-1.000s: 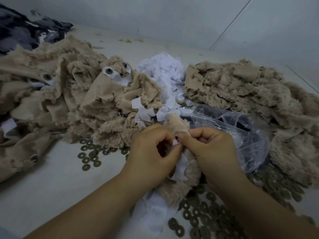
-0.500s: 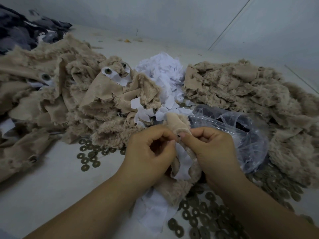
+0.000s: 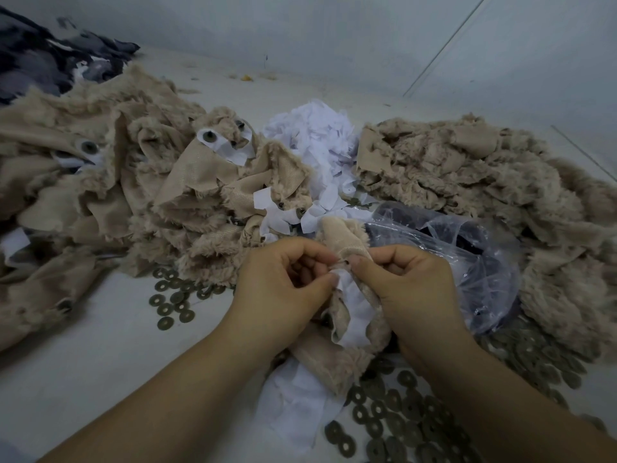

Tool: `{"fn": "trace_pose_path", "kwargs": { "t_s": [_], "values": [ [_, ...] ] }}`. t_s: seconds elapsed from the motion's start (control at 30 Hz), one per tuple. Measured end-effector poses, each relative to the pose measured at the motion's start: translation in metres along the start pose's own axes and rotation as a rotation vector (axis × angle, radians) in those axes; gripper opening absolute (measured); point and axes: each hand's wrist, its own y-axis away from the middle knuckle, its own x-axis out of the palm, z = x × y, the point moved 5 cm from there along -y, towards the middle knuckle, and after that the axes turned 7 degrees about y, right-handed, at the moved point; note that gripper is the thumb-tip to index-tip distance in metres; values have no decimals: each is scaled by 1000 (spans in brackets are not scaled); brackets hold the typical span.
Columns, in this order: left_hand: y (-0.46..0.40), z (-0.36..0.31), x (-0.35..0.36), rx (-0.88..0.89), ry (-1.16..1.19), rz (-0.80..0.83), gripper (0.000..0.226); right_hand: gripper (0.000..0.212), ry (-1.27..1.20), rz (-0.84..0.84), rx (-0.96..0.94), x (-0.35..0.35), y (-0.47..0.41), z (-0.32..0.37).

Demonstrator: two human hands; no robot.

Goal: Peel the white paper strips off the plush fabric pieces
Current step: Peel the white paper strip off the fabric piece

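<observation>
A tan plush fabric piece (image 3: 344, 242) is held up between both hands in the lower middle of the view. My right hand (image 3: 410, 289) pinches the fabric near its top edge. My left hand (image 3: 283, 289) pinches the upper end of a white paper strip (image 3: 355, 312) stuck to the fabric's smooth back side. A heap of tan plush pieces with white strips and round eyes (image 3: 167, 182) lies to the left. Another tan plush heap (image 3: 467, 175) lies to the right.
A pile of torn white paper (image 3: 317, 135) sits behind the hands, and more white paper (image 3: 297, 402) lies under my wrists. A clear plastic bag (image 3: 467, 255) lies at right. Several dark metal washers (image 3: 394, 426) are scattered on the white surface (image 3: 100, 355). Dark fabric (image 3: 43, 61) lies far left.
My left thumb and fingers have opened a little from the right hand, and the top of the white strip has lifted slightly off the fabric. The hands stay in the same place.
</observation>
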Motion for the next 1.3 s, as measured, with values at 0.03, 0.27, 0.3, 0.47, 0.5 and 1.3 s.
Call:
{"fn": "trace_pose_path", "kwargs": {
  "t_s": [0.03, 0.27, 0.3, 0.47, 0.5, 1.3],
  "values": [
    [0, -1, 1, -2, 5, 7, 20, 6, 9, 0, -5, 0, 0, 0],
    [1, -8, 5, 126, -61, 71, 10, 6, 96, -18, -93, 1, 2, 5],
    [2, -10, 6, 169, -105, 63, 8, 7, 116, -26, -109, 0, 2, 6],
    [4, -19, 9, 407, -299, 27, 4, 7, 206, 2, -221, 3, 5, 10],
    [4, -18, 9, 400, -287, 18, 4, 12, 220, 10, -249, 4, 6, 11],
    [-4, 11, -4, -198, 330, -25, 13, 24, -18, 186, -69, 6, 1, 2]
  ]
}}
